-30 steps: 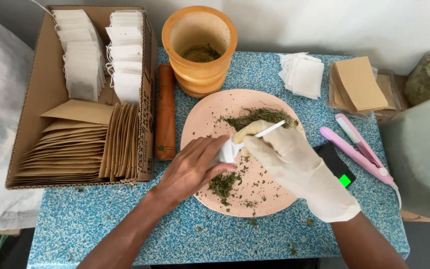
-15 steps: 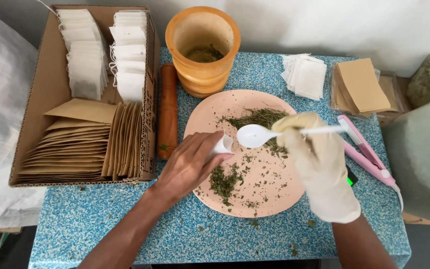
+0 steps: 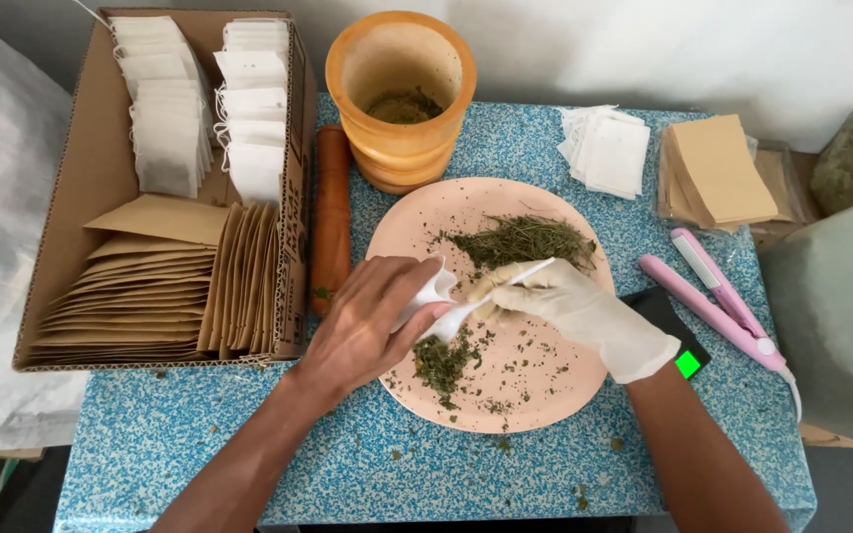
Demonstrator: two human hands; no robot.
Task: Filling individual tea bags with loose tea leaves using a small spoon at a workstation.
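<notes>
The bare left hand (image 3: 362, 326) is pinching a flimsy white filter bag (image 3: 433, 292) by its mouth; just beside it, the gloved right hand (image 3: 584, 316) is gripping a light plastic spoon (image 3: 491, 294) over the pink plate (image 3: 545, 385).

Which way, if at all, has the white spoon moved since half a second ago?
Yes. The white spoon has swung left and down, away from the pink sealer, its bowl now at the small white bag over the plate.

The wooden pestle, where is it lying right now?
In the head view, the wooden pestle lies on the blue speckled table, left of centre, between the cardboard box and the pink plate, just below-left of the orange mortar.
</notes>
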